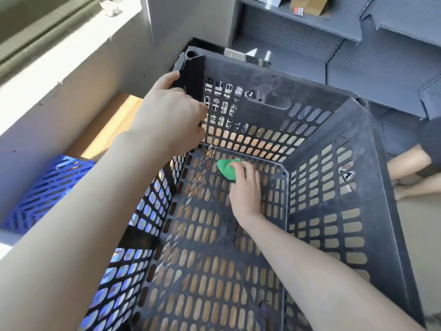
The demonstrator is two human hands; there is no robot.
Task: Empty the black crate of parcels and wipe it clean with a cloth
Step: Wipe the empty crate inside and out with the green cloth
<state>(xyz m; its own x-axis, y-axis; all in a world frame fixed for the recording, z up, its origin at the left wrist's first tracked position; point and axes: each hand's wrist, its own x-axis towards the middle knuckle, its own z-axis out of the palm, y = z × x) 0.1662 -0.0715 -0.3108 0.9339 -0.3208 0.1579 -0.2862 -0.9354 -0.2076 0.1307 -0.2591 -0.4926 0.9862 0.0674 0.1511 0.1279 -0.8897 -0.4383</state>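
Black plastic fills most of the frame: the crate (329, 130), its walls and floor pierced with rows of slots, seen from above with nothing lying inside but a cloth. The left hand (171, 111), in the upper left part of the frame, grips the crate's far left corner, fingers curled over the rim and thumb on the outside. The right hand (245, 187), near the middle of the frame, reaches down inside and presses a green cloth (225, 169) against the floor of the crate, close to the far wall; its fingers curl over the cloth. Pale dust streaks show on the far wall around the handle slot. A wooden floor shows through the slots. At the lower left, just beside the crate, stands a blue crate (45, 187). Grey shelves (310, 27) cross the upper right, with a cardboard box (307, 4) on one. At the right edge, another person's bare legs (410, 173) are partly visible.
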